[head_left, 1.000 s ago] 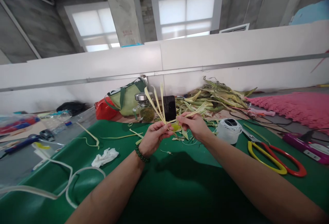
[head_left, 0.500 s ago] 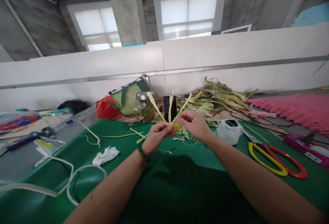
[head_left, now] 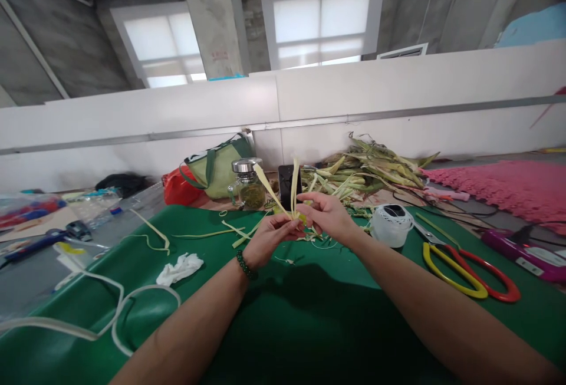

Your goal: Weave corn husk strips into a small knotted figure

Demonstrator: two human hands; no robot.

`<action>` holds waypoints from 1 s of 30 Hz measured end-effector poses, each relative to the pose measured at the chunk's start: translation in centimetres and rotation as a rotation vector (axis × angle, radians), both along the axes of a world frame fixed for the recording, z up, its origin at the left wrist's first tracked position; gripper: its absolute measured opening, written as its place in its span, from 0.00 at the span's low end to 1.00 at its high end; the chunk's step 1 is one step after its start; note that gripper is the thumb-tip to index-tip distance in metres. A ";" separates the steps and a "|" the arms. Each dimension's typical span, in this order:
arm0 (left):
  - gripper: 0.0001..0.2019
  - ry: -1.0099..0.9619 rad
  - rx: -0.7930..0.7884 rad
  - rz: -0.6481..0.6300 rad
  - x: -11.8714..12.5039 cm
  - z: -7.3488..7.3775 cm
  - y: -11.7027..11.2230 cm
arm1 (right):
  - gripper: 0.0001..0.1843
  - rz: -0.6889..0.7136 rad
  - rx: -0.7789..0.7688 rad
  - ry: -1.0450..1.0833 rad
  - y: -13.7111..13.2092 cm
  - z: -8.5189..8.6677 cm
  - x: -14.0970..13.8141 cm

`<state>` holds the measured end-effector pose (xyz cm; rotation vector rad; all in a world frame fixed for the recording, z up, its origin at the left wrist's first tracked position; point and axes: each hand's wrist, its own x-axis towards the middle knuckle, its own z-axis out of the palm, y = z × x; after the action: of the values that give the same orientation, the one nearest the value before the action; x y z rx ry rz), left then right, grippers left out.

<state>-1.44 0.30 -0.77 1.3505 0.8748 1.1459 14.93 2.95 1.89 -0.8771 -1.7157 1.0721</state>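
My left hand (head_left: 275, 233), with a dark green bead bracelet at the wrist, pinches the lower ends of several pale yellow-green husk strips (head_left: 270, 187). The strips fan upward from the fingertips, one leaning left and another standing nearly upright. Right beside it, my right hand (head_left: 325, 214) has its thumb and fingers closed at the base of the strips, with the index finger by the upright one. What exactly lies between its fingertips is partly hidden. Behind the strips stands a dark phone (head_left: 285, 184). Some yellow-green material shows just behind the fingers.
Scissors (head_left: 455, 270) with red and yellow handles and a white string spool (head_left: 391, 226) lie right on the green mat (head_left: 305, 326). A lidded glass jar (head_left: 250, 187), a green bag (head_left: 221, 170) and a husk pile (head_left: 375, 164) stand behind. Left are crumpled tissue (head_left: 180, 269) and a white tube (head_left: 124, 314).
My right hand has shifted slightly left, closer to the strips. The strip that leaned right has come down and is now largely hidden by the right hand.
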 end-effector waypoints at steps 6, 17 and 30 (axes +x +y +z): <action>0.19 0.021 -0.021 -0.030 0.0 0.4 -0.4 | 0.16 0.058 -0.060 0.046 -0.2 0.2 0.2; 0.20 -0.152 -0.143 0.052 -0.3 0.0 0.4 | 0.10 0.002 0.625 -0.194 -0.8 -1.2 -0.4; 0.19 -0.011 0.075 0.236 -0.2 0.4 0.2 | 0.11 0.086 0.750 -0.380 -0.7 -0.7 0.6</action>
<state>-1.62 0.53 -0.33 1.3256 1.0121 1.3782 15.51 2.25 1.18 -0.5332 -2.2550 0.2443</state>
